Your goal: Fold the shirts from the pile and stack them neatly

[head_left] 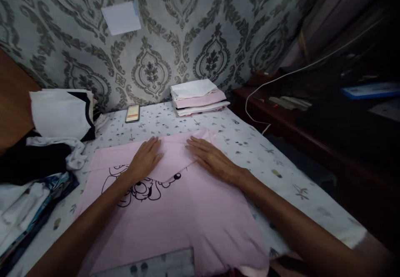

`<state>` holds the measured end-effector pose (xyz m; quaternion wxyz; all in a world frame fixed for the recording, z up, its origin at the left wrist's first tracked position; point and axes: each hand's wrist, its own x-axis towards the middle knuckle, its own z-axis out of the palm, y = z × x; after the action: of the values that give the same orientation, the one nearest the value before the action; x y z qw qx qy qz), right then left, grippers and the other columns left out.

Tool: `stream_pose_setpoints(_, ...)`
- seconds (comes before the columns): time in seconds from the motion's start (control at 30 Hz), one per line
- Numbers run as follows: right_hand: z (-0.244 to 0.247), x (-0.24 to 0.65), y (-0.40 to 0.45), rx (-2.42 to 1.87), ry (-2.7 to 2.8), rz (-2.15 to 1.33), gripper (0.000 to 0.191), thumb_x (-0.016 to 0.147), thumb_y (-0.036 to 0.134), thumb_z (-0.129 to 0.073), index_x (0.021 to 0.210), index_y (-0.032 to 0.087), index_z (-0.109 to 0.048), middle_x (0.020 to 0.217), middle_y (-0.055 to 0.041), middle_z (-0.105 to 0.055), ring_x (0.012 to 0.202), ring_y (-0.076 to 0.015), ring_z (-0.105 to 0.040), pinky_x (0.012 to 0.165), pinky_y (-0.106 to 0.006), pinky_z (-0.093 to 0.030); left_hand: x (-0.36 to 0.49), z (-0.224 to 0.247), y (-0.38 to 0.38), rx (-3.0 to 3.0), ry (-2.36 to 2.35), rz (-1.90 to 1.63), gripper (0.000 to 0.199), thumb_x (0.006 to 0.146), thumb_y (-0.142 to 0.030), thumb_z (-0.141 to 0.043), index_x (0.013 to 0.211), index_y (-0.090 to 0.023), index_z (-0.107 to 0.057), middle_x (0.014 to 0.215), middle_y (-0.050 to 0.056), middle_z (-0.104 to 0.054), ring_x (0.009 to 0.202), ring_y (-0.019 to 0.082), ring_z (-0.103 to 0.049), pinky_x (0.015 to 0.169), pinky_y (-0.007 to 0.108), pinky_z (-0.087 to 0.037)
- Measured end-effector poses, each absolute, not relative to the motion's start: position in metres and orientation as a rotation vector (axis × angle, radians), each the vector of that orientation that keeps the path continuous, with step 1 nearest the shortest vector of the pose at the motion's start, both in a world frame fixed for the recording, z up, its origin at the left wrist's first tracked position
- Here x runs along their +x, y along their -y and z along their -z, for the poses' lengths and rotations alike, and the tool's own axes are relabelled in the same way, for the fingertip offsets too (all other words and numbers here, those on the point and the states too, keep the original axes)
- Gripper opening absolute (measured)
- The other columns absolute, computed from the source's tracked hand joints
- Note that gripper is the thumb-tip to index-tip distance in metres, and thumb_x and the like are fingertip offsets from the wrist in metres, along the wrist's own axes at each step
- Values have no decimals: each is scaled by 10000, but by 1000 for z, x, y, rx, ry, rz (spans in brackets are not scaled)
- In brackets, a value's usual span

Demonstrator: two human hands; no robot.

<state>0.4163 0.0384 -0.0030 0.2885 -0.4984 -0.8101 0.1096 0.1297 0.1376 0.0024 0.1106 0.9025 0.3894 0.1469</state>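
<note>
A pink T-shirt (187, 210) with a black cartoon line drawing lies spread on the bed, its far part folded over on itself. My left hand (146, 159) rests flat on the folded part, fingers stretched out, partly covering the drawing. Palm down, my right hand (212, 156) lies on the shirt near its far right corner, fingers extended. Neither hand grips the cloth. The fold's lower edge crosses the top of the drawing between the hands.
A folded stack of clothes (198, 97) sits at the bed's far edge. A phone (132, 113) lies left of it. Heaped clothes (59, 114) fill the left side. Right of the patterned bedsheet (278, 177) stands a dark wooden table (281, 114), with a white cable (287, 75) hanging across it.
</note>
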Motion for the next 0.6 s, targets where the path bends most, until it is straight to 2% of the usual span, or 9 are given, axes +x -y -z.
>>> stream_pose_setpoints(0.07, 7, 415, -37, -1358, 2233, -407, 476, 987, 418, -509, 1452, 327, -468, 1564, -19, -425, 1455, -264, -361, 1216, -507, -283, 128, 6, -137, 2621, -1143, -296, 630, 975, -535, -365, 1484, -164, -387, 1614, 143, -319, 1509, 290, -231, 1222, 476, -148)
stream_pose_setpoints(0.17, 12, 418, -36, -1452, 2273, -464, 567, 964, 514, -529, 1489, 335, -407, 1600, 0, -357, 1484, -268, -296, 1247, -478, -202, 122, 13, -141, 2598, -1159, -211, 700, 959, -598, -365, 1520, -181, -335, 1641, 134, -245, 1528, 298, -165, 1225, 503, -96)
stream_pose_setpoints(0.27, 14, 421, -36, -1491, 2298, -450, 612, 965, 569, -488, 1516, 339, -354, 1623, 7, -303, 1506, -260, -231, 1258, -471, -153, 113, 11, -144, 2598, -1175, -184, 725, 955, -626, -344, 1537, -195, -312, 1649, 128, -220, 1532, 303, -143, 1223, 524, -80)
stream_pose_setpoints(0.4, 14, 421, -36, -1476, 2309, -431, 634, 963, 607, -454, 1521, 326, -348, 1626, -2, -299, 1506, -269, -230, 1259, -479, -141, 112, -1, -137, 2637, -1243, -184, 739, 958, -621, -338, 1542, -170, -302, 1640, 156, -237, 1523, 339, -167, 1211, 582, -46)
stream_pose_setpoints(0.5, 15, 421, -36, -1475, 2312, -430, 644, 964, 611, -450, 1523, 308, -349, 1629, -11, -292, 1507, -265, -226, 1260, -469, -133, 127, -9, -120, 2694, -1185, -269, 722, 977, -581, -309, 1559, -159, -256, 1653, 145, -202, 1535, 299, -128, 1221, 541, -9)
stream_pose_setpoints(0.6, 17, 420, -37, -1488, 2317, -433, 646, 956, 620, -463, 1519, 325, -348, 1630, 5, -287, 1513, -251, -212, 1261, -470, -122, 147, -7, -100, 2676, -951, -242, 660, 991, -551, -270, 1560, -217, -269, 1668, 83, -184, 1540, 249, -116, 1229, 486, -51)
